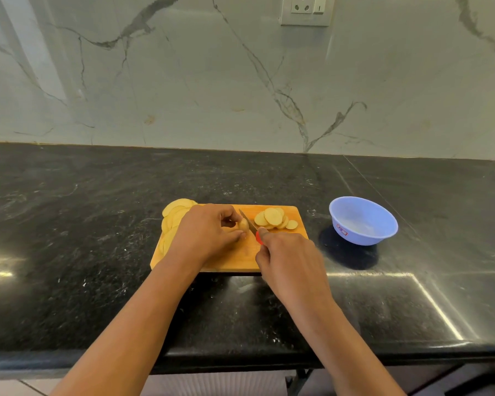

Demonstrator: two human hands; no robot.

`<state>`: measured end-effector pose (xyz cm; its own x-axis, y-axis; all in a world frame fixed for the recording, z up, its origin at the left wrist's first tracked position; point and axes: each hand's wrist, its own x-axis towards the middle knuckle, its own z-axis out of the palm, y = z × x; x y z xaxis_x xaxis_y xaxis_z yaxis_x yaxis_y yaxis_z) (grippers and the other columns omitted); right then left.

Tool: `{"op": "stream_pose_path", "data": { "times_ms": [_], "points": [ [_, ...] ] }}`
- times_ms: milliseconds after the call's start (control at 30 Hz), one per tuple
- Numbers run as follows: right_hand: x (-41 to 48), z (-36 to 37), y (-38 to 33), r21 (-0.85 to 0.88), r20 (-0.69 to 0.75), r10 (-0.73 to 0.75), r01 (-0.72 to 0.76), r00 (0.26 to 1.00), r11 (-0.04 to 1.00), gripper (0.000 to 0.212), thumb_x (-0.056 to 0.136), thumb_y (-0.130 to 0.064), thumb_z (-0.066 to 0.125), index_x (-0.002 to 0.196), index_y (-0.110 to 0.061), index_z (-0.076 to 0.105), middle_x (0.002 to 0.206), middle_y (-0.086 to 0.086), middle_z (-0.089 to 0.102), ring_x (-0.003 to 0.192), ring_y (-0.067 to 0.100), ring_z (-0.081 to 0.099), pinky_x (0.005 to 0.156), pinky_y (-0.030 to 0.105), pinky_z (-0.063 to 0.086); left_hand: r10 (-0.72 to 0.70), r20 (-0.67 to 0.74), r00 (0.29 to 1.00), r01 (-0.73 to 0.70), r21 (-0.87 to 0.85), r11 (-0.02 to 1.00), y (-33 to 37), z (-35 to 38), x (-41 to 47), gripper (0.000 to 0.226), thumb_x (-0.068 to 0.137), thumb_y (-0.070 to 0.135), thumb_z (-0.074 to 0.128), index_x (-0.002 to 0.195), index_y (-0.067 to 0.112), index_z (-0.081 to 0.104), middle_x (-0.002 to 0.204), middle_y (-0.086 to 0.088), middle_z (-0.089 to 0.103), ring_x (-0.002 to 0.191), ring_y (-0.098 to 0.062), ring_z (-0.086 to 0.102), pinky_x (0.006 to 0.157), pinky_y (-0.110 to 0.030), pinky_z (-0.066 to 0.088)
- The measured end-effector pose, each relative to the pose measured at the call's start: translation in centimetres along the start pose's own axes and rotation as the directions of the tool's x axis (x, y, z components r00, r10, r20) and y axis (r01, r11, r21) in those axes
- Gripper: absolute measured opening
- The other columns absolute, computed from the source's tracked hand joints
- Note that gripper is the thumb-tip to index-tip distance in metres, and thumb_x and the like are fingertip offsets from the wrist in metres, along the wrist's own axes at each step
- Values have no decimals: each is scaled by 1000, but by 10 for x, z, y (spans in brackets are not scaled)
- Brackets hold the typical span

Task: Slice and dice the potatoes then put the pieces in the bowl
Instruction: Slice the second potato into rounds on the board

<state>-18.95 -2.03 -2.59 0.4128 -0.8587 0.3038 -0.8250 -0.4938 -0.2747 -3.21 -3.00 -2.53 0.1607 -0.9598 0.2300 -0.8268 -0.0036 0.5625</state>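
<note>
On the cutting board, the left hand pinches a tiny potato end. The right hand grips the knife, blade just beside it. One slip could nick those fingers.

A cutting board lies on the counter, near its front edge. A bowl stands on the counter just right of the board, apart from it. One heap of potato slices covers the board's far left corner, and another heap lies at its far right. Between them the left hand pinches a potato end, with the knife in the right hand against its right side. A wall rises behind the counter, with a socket high on it.
</note>
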Motion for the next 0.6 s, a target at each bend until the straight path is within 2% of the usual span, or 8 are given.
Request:
{"op": "stream_pose_path", "data": {
  "times_ms": [100, 167, 267, 367, 433, 467, 533, 600],
  "points": [
    [7, 2, -5, -44, 71, 5, -2, 997, 999, 36, 100, -28, 37, 134, -24, 48, 108, 0, 62, 92, 18, 58, 66, 25, 37, -9, -11, 1000, 9, -3, 1000, 0, 0, 0, 23, 78, 32, 77, 99, 26, 71, 99, 10, 71, 92, -3, 64, 84, -22, 51],
    [0, 2, -4, -62, 99, -1, 8, 995, 998, 38, 101, -27, 36, 139, -23, 42, 111, 1, 60, 90, 18, 56, 62, 24, 35, -28, -13, 1000, 28, -6, 1000, -1, 0, -1, 25, 77, 33, 77, 100, 26, 70, 99, 10, 70, 93, -3, 63, 82, -21, 50],
    [-21, 2, 0, -79, 48, -37, 41, 998, 996, 47, 102, -29, 32, 148, -25, 25, 112, -3, 57, 88, 15, 54, 64, 24, 36, -36, -7, 999, 36, -20, 999, -1, 0, -1, 27, 77, 35, 77, 101, 26, 70, 100, 10, 70, 94, -2, 63, 83, -21, 50],
    [-23, 0, 6, -80, 0, 3, -3, 1000, 997, 48, 102, -31, 32, 149, -28, 24, 110, -6, 57, 83, 12, 50, 65, 23, 34, -28, 4, 1000, 28, -25, 999, -2, 0, -1, 29, 77, 35, 77, 104, 27, 69, 103, 10, 70, 97, -2, 63, 90, -24, 49],
    [-18, -1, 10, -87, -47, 50, -54, 998, 995, 46, 101, -30, 33, 148, -29, 28, 109, -7, 59, 86, 12, 55, 64, 23, 36, -23, -8, 1000, 23, -23, 999, -3, 0, -1, 29, 78, 35, 76, 105, 27, 69, 104, 10, 70, 99, -3, 63, 105, -26, 40],
    [-15, -2, 12, -79, -70, 71, -77, 995, 994, 46, 101, -30, 33, 147, -30, 30, 109, -8, 60, 89, 12, 58, 65, 24, 39, -23, -13, 1000, 23, -15, 1000, -3, 1, 0, 29, 79, 35, 75, 106, 27, 69, 105, 10, 70, 99, -3, 63, 112, -26, 28],
    [-12, -3, 14, -55, -108, 91, -97, 990, 994, 44, 100, -32, 35, 144, -32, 35, 110, -9, 63, 90, 12, 60, 70, 25, 45, -28, -15, 1000, 28, 12, 1000, -1, 1, 1, 30, 81, 37, 73, 109, 28, 68, 109, 9, 70, 101, -5, 63, 112, -22, 13],
    [-11, -6, 14, -15, -124, 87, -90, 988, 996, 43, 99, -34, 37, 142, -34, 39, 109, -10, 64, 90, 11, 60, 70, 24, 43, -27, -16, 1000, 27, 23, 999, 0, 1, 2, 31, 81, 38, 72, 111, 28, 68, 110, 9, 69, 101, -5, 63, 110, -21, 10]
  ]
}}
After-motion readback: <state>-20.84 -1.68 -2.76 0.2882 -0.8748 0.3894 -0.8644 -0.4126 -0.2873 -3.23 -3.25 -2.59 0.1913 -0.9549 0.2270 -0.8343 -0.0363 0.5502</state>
